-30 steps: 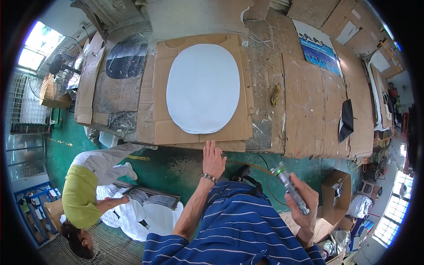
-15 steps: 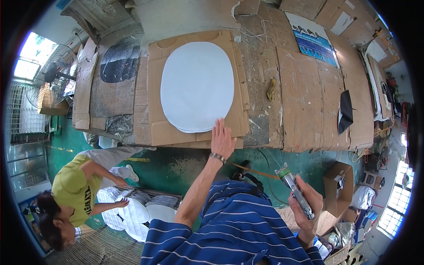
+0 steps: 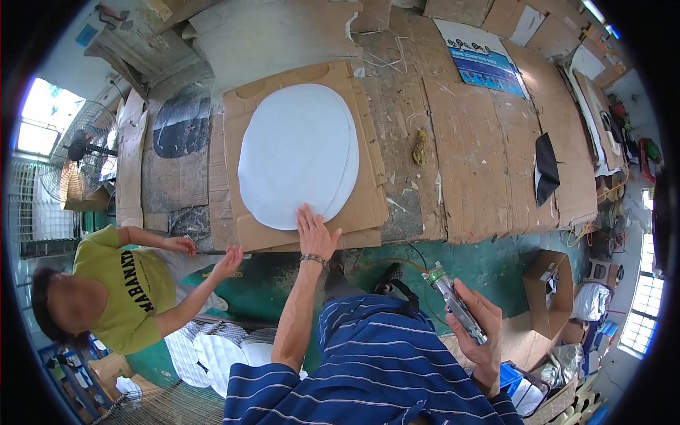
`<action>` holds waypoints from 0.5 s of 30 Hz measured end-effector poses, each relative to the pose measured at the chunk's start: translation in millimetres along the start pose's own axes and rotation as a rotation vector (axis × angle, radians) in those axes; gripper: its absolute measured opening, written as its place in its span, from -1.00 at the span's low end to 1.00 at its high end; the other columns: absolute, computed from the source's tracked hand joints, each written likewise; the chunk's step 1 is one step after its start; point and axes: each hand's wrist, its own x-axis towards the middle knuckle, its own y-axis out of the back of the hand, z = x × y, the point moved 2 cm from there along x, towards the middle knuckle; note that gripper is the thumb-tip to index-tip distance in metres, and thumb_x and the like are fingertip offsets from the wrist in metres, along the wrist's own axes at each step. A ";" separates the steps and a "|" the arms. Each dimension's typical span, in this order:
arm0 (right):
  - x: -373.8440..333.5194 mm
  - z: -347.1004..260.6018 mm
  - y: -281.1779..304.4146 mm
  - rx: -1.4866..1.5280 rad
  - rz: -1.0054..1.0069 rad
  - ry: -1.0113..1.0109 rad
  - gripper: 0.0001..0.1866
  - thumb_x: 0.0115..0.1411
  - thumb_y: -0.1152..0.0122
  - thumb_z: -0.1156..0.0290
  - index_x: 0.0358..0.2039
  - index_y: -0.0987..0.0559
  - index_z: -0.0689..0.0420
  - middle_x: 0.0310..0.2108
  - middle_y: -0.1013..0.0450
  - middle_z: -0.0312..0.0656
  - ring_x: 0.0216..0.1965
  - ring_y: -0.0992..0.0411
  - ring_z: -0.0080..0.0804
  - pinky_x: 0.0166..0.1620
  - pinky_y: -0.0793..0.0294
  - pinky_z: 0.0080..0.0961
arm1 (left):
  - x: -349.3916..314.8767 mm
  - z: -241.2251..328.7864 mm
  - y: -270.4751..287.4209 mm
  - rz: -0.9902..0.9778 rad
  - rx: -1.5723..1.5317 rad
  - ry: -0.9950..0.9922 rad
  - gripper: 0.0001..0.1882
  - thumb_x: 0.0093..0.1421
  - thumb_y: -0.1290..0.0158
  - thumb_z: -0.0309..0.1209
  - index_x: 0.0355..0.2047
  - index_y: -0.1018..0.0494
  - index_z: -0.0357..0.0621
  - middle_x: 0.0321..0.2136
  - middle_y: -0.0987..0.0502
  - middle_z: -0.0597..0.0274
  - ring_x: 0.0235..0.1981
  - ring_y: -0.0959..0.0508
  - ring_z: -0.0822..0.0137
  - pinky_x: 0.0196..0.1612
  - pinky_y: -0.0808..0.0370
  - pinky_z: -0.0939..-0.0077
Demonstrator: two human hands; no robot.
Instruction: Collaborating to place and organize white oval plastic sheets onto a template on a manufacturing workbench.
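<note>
Just left of centre, the left hand (image 3: pixel 317 241) lies open on the lower edge of white oval sheets (image 3: pixel 297 156), where light, flat pressure should prevent creasing; lower right, the right hand (image 3: pixel 490 322) grips a metal tool (image 3: pixel 459 309).

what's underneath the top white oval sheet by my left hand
Another white sheet peeks out along the right edge of the top sheet, with brown cardboard beneath. The rest is covered, so I can't count the sheets.
</note>
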 end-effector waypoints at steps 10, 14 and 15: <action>3.7 1.5 -3.7 0.017 -0.051 0.031 -0.35 0.13 -0.41 0.63 0.29 -0.53 0.24 -0.26 -0.58 0.02 -0.35 -0.54 -0.30 -0.25 -0.50 -0.50 | -5.5 59.3 -8.1 -0.025 -0.087 -0.157 -0.33 0.14 -0.36 -0.20 0.11 -0.35 -0.36 0.54 0.17 -0.39 0.57 0.15 -0.31 0.55 0.06 -0.16; 1.8 -1.1 -4.8 0.013 -0.055 0.032 -0.35 0.13 -0.41 0.63 0.28 -0.53 0.24 -0.25 -0.58 0.02 -0.35 -0.54 -0.30 -0.25 -0.50 -0.50 | -1.4 69.7 -14.5 -0.037 -0.100 -0.194 -0.36 0.16 -0.34 -0.22 0.09 -0.34 -0.35 0.54 0.17 -0.38 0.57 0.15 -0.30 0.56 0.07 -0.15; 1.3 0.0 -5.3 0.012 -0.054 0.031 -0.34 0.12 -0.41 0.63 0.28 -0.53 0.24 -0.25 -0.58 0.02 -0.35 -0.54 -0.30 -0.25 -0.50 -0.50 | -1.1 69.5 -16.5 -0.042 -0.098 -0.197 -0.36 0.16 -0.34 -0.22 0.09 -0.33 -0.35 0.54 0.17 -0.38 0.57 0.14 -0.30 0.56 0.07 -0.15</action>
